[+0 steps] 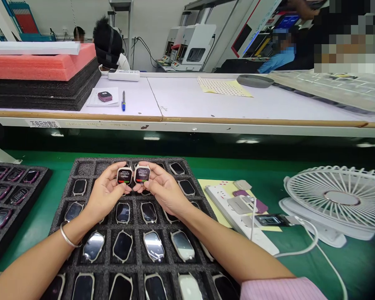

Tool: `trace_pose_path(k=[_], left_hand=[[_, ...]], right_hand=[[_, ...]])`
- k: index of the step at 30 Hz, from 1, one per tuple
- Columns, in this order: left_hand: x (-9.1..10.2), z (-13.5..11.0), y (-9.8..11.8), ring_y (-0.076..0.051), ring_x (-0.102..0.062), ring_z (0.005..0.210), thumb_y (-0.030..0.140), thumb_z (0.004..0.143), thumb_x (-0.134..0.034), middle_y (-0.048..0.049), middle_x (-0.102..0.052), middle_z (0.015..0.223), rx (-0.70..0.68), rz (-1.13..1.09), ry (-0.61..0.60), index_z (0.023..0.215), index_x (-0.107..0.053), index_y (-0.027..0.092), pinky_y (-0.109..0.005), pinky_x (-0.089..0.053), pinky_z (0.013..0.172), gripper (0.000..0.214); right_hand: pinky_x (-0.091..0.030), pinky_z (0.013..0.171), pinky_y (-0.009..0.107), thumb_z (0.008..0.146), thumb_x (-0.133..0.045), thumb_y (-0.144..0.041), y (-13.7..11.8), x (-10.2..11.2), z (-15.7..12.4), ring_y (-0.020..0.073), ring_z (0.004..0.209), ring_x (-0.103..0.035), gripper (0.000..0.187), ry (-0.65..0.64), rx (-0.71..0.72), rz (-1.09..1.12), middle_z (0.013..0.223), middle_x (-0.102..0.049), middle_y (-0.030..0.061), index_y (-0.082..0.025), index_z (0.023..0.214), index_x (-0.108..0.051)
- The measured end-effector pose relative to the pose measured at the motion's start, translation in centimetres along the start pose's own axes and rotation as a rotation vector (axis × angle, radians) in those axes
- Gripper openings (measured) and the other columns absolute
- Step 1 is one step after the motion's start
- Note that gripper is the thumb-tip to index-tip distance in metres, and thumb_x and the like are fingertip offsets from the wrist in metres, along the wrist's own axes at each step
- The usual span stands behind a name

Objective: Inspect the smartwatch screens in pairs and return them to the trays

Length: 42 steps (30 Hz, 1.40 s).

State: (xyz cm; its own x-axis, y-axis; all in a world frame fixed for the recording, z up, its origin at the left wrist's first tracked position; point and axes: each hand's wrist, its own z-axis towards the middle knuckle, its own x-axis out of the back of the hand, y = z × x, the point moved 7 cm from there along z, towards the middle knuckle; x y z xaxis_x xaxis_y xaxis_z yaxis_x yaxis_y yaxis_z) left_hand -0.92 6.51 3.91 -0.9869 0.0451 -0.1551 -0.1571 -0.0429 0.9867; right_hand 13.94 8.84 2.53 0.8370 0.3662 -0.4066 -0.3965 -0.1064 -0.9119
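Two smartwatches (124,175) held side by side, screens lit.

The left hand (104,193) and right hand (164,187) each pinch one between thumb and fingers, above the black foam tray (84,168). Long axes point away from the person, faces up. Fingers cover the watch edges; the on-screen text is too small to read.

Place: electronics factory floor | signs: smartwatch trays (90,166), long workbenches (237,100)

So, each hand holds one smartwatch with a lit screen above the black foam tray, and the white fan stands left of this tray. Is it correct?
No, the white fan stands right of the black foam tray, not left, as the head view shows.
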Motion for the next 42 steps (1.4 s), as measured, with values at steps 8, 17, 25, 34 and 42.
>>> trace_pose_path(k=[8,17,25,34,42], left_hand=[[0.01,-0.02,-0.09,-0.011,-0.067,0.069,0.014,0.073,-0.070,-0.0053,-0.068,0.109,0.014,0.001,0.002,0.124,-0.057,0.019,-0.029,-0.060,0.073,0.052],[0.11,0.05,-0.28,-0.011,-0.066,0.069,0.014,0.073,-0.070,-0.0053,-0.069,0.106,0.022,0.001,0.007,0.125,-0.058,0.020,-0.030,-0.060,0.073,0.053],[0.10,0.03,-0.38,-0.010,-0.067,0.069,0.014,0.072,-0.071,-0.0060,-0.067,0.111,0.020,-0.007,0.011,0.124,-0.057,0.020,-0.029,-0.060,0.073,0.054],[0.06,0.06,-0.43,-0.009,-0.066,0.069,0.016,0.070,-0.076,-0.0072,-0.066,0.116,0.015,0.002,0.029,0.120,-0.059,0.020,-0.027,-0.060,0.072,0.054],[0.29,0.20,-0.70,-0.008,-0.065,0.066,0.017,0.073,-0.075,-0.0046,-0.069,0.106,-0.017,0.005,0.033,0.118,-0.060,0.019,-0.023,-0.060,0.065,0.047]], right_hand=[[-0.056,0.074,0.035,0.075,-0.073,-0.018,0.02,-0.09,-0.01,0.0158,0.072,-0.069,0.044,-0.009,-0.006,0.013,0.097,-0.070,0.0019,-0.024,0.117,-0.062],[-0.057,0.075,0.038,0.074,-0.075,-0.018,0.15,-0.06,-0.06,0.0175,0.074,-0.070,0.047,-0.010,-0.013,0.017,0.100,-0.071,0.0029,-0.025,0.118,-0.062],[-0.057,0.074,0.036,0.075,-0.074,-0.017,0.18,-0.11,-0.06,0.0176,0.075,-0.071,0.047,-0.018,-0.005,0.025,0.099,-0.072,0.0025,-0.025,0.119,-0.061],[-0.057,0.076,0.036,0.077,-0.076,-0.020,0.24,-0.17,-0.11,0.0168,0.076,-0.070,0.045,-0.029,0.001,0.012,0.098,-0.070,0.0022,-0.025,0.119,-0.061],[-0.058,0.075,0.034,0.080,-0.075,-0.023,0.81,-0.09,0.06,0.0153,0.075,-0.071,0.044,-0.071,0.032,0.005,0.099,-0.069,0.0018,-0.025,0.121,-0.059]])
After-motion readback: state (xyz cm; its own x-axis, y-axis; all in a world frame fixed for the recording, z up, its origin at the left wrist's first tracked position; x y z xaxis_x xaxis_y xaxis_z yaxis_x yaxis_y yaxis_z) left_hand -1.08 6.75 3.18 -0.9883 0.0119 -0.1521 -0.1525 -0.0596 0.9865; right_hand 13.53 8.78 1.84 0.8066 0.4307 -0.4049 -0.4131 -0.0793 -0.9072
